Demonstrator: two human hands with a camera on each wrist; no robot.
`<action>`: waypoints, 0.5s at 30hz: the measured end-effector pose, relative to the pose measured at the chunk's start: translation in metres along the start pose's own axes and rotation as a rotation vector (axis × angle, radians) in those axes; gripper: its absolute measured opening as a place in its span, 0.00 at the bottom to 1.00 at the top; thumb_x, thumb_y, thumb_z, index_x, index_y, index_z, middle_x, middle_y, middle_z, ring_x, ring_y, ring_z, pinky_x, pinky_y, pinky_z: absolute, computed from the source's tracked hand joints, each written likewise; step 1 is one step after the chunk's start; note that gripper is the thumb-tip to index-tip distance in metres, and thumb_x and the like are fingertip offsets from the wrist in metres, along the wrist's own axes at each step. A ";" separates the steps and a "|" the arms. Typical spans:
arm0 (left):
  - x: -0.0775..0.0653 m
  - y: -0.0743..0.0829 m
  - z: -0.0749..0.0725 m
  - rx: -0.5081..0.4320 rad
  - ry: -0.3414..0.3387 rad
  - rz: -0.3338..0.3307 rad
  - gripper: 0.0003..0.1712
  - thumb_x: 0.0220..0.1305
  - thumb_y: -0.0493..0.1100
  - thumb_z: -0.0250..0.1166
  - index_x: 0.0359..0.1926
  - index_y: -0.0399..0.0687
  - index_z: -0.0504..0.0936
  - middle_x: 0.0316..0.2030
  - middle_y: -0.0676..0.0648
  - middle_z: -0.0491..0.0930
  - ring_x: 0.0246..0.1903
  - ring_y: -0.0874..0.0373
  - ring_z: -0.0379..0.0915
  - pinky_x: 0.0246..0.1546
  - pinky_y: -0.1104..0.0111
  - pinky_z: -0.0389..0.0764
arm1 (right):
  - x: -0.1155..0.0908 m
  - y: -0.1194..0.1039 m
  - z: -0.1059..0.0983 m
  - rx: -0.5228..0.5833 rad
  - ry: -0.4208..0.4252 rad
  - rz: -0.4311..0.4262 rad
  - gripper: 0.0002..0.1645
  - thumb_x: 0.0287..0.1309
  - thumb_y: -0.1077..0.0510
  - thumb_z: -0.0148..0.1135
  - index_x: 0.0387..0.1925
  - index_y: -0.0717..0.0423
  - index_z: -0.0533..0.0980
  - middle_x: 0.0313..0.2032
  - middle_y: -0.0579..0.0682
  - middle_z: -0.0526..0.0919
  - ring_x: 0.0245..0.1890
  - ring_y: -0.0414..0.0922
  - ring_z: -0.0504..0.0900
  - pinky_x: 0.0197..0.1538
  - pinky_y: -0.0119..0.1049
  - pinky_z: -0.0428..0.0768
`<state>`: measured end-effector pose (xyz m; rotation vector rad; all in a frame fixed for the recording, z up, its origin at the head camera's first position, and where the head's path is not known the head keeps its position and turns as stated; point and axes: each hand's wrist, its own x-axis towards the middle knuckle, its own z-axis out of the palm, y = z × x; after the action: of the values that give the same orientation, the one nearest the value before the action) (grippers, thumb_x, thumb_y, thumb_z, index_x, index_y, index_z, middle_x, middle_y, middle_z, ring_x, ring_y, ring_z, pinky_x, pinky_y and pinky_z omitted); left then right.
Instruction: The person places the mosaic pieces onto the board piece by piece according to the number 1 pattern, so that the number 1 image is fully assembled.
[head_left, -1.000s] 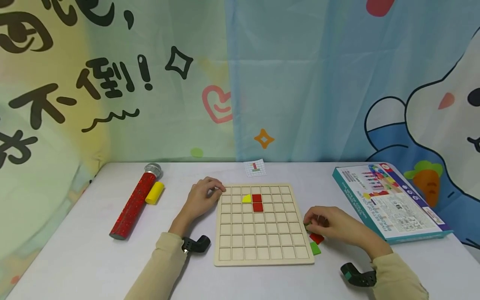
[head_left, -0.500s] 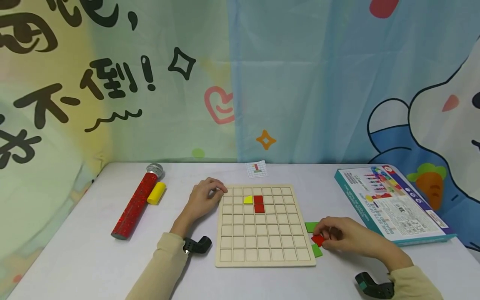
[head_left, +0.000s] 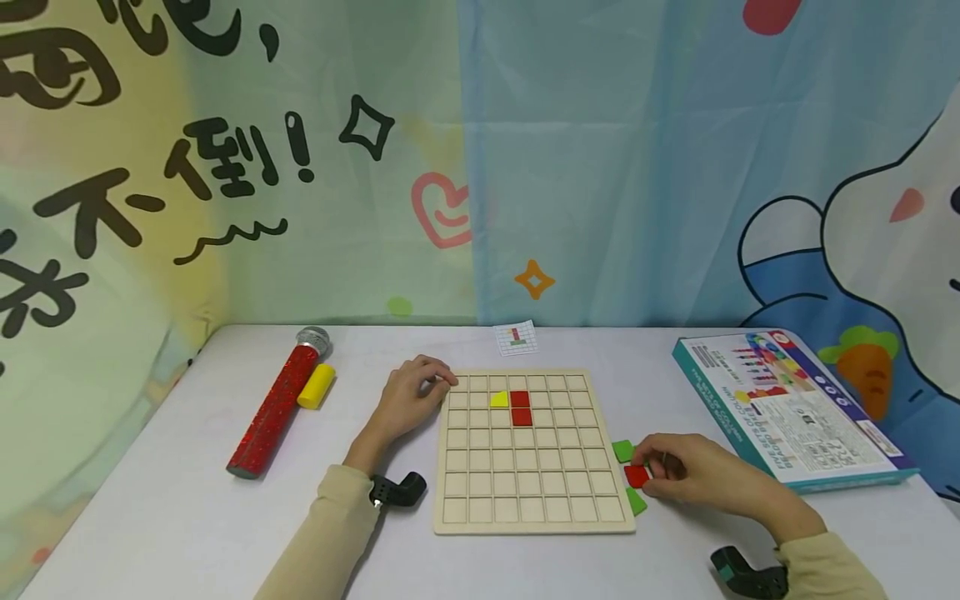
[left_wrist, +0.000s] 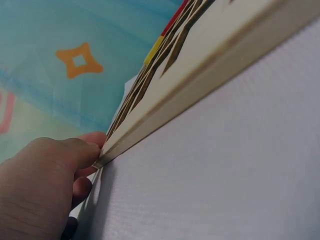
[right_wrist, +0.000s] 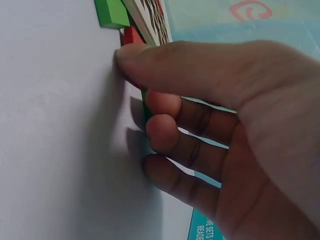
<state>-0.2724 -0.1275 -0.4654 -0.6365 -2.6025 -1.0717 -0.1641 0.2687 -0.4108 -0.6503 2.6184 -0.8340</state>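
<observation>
A pale wooden grid board [head_left: 528, 483] lies on the table with one yellow tile [head_left: 498, 399] and two red tiles [head_left: 521, 417] in its upper cells. At its far left corner, my left hand [head_left: 411, 402] holds the board's edge with thumb and fingertips, seen close in the left wrist view. Beside the board's right edge, my right hand [head_left: 693, 471] pinches a loose red square tile [head_left: 636, 476] between thumb and index finger, low over the table. One green tile [head_left: 622, 451] lies just beyond it and another green tile [head_left: 637, 501] just nearer. The thumb covers most of the red tile in the right wrist view.
Behind the board lies a small printed pattern card [head_left: 515, 338]. A red microphone [head_left: 277, 408] and a yellow cylinder [head_left: 317, 386] lie to the left. The flat game box [head_left: 795, 417] is at the right, close behind my right hand. A printed curtain [head_left: 585, 167] hangs behind the table.
My right hand has shifted from the far green tile nearer and rightward to the red tile, which now lies turned straighter. My left hand stays at the board's corner.
</observation>
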 end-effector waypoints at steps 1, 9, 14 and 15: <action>0.000 0.000 0.000 0.001 0.003 0.005 0.04 0.61 0.39 0.63 0.34 0.54 0.83 0.44 0.52 0.81 0.41 0.56 0.74 0.41 0.63 0.62 | 0.000 0.000 0.000 -0.002 0.002 0.001 0.16 0.53 0.49 0.67 0.40 0.51 0.75 0.25 0.40 0.70 0.25 0.30 0.68 0.27 0.28 0.66; 0.000 0.000 0.002 0.018 0.015 0.016 0.04 0.60 0.39 0.64 0.33 0.54 0.83 0.43 0.52 0.81 0.40 0.56 0.74 0.41 0.61 0.64 | 0.002 -0.001 0.001 -0.064 0.096 -0.012 0.16 0.52 0.46 0.67 0.40 0.46 0.74 0.34 0.43 0.71 0.28 0.33 0.69 0.30 0.27 0.68; 0.000 -0.001 0.001 0.015 0.004 0.004 0.04 0.60 0.39 0.63 0.33 0.55 0.83 0.43 0.52 0.81 0.41 0.56 0.74 0.42 0.62 0.63 | 0.003 -0.007 0.001 -0.054 0.120 -0.057 0.15 0.54 0.47 0.66 0.41 0.46 0.73 0.32 0.41 0.73 0.28 0.33 0.69 0.30 0.28 0.68; 0.000 -0.001 0.001 0.013 0.003 0.002 0.04 0.60 0.39 0.63 0.33 0.55 0.83 0.44 0.52 0.81 0.41 0.56 0.74 0.42 0.63 0.63 | 0.003 -0.008 0.002 -0.049 0.122 -0.068 0.15 0.55 0.48 0.65 0.42 0.46 0.73 0.31 0.41 0.73 0.28 0.33 0.69 0.29 0.28 0.68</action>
<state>-0.2732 -0.1276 -0.4665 -0.6340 -2.6032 -1.0537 -0.1633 0.2605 -0.4076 -0.7274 2.7477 -0.8576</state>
